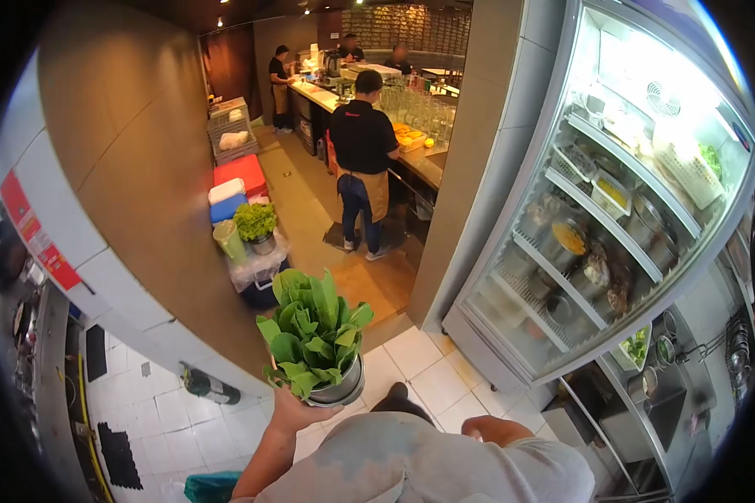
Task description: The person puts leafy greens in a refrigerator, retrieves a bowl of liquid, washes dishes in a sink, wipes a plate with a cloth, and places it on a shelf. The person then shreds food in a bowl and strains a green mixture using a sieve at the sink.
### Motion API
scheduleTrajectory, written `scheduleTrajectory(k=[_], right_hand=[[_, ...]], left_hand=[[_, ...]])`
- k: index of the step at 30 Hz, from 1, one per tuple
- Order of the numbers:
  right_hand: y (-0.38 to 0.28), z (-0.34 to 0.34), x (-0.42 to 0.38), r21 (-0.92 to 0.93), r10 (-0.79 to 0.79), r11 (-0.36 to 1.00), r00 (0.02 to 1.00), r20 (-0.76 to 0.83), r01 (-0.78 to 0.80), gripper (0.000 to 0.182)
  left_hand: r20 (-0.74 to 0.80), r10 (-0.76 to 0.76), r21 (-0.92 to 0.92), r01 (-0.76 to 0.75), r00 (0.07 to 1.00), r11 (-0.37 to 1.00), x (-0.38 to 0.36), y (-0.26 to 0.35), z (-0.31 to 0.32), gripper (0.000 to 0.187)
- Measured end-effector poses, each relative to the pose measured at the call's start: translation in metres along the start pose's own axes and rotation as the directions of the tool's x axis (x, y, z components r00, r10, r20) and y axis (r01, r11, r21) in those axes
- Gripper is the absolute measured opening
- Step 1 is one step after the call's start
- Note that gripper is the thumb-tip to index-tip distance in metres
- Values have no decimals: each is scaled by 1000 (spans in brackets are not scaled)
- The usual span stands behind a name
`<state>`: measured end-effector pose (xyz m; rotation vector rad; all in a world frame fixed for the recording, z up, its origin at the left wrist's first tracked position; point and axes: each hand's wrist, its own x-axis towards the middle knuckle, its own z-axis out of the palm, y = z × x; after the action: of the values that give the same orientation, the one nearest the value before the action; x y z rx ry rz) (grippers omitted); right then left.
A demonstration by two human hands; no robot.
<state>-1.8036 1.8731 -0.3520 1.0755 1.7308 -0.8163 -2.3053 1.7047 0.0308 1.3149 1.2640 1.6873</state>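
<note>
My left hand (298,411) is closed on the lower side of a round metal pot (344,390), in front of my body. A bunch of upright leafy greens (315,331) fills the pot and spreads over its rim, hiding part of it. My right hand (476,428) is beside my shirt, apart from the pot. Its fingers are too small and too covered to show whether they are open or closed.
A glass-door refrigerator (562,243) stands at the right, with containers on its shelves. Ahead, a person in a black shirt (363,130) stands at a counter. Lettuce (254,220) and a red box (242,173) line the left wall. A dark cylinder (210,386) lies near the wall corner.
</note>
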Motion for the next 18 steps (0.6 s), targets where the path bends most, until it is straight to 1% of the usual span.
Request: scheduleTrajectory(k=[1, 2, 3, 4, 5, 6, 7, 8, 9, 10, 11, 12, 13, 14, 15, 16, 17, 18], right_hand=[[2, -24, 11, 4, 3, 1000, 1000, -10, -3, 59], [4, -52, 23, -36, -11, 999, 999, 37, 13, 59], [19, -67, 62, -76, -24, 997, 996, 90, 31, 61], [18, -89, 109, -164, -31, 986, 998, -60, 21, 56], [22, -127, 138, -254, -289, 937, 941, -178, 240, 56], [2, -178, 133, -245, -360, 924, 880, -310, 292, 59], [-3, -230, 118, -185, -347, 937, 859, -376, 298, 56], [-11, -278, 107, -143, -294, 956, 831, -473, 257, 54], [-6, -326, 135, -245, -289, 951, 835, -469, 191, 53], [-19, -380, 102, -129, -85, 991, 868, -490, 24, 52], [-24, -434, 81, -107, -14, 993, 854, -521, -50, 50], [-35, -486, 40, -56, 80, 989, 822, -564, -135, 49], [-28, -528, 40, -5, 148, 981, 765, -626, -194, 49], [-26, -564, 20, -55, 172, 963, 763, -623, -262, 50], [-26, -596, -14, -109, 199, 937, 761, -617, -333, 50], [-31, -628, -60, -156, 204, 929, 816, -541, -336, 53], [-36, -653, -94, -203, 215, 919, 861, -461, -339, 55], [-31, -665, -102, -202, 236, 911, 857, -458, -359, 55]], left_hand=[[6, -19, -61, 19, 1000, 998, 21, -2, 5, 103], [11, -37, -123, 38, 999, 992, 44, -5, 11, 98], [14, -30, -125, 32, 999, 992, 68, -8, 16, 98], [23, -16, -163, 20, 1000, 987, 96, -10, 23, 92], [35, -16, -196, 23, 999, 980, 119, -13, 26, 87], [37, -26, -196, 33, 999, 980, 139, -21, 25, 87], [83, -27, -128, 38, 996, 991, 158, -29, 25, 98], [128, -25, -63, 34, 991, 997, 180, -36, 28, 110], [163, -50, -149, 75, 985, 986, 200, -43, 33, 107], [168, -59, -156, 85, 984, 984, 215, -56, 34, 107], [239, -7, -102, 32, 971, 994, 233, -72, 34, 105], [312, 44, -49, -31, 949, 998, 250, -83, 32, 104], [256, 19, -52, -6, 967, 999, 262, -89, 38, 103], [264, 16, -57, -1, 964, 998, 277, -91, 42, 103], [215, -15, -190, 57, 976, 980, 290, -91, 47, 104], [167, -51, -329, 105, 985, 939, 303, -94, 49, 105], [155, -16, -357, 71, 988, 932, 320, -93, 46, 107], [158, -14, -377, 74, 987, 923, 335, -102, 41, 107]])
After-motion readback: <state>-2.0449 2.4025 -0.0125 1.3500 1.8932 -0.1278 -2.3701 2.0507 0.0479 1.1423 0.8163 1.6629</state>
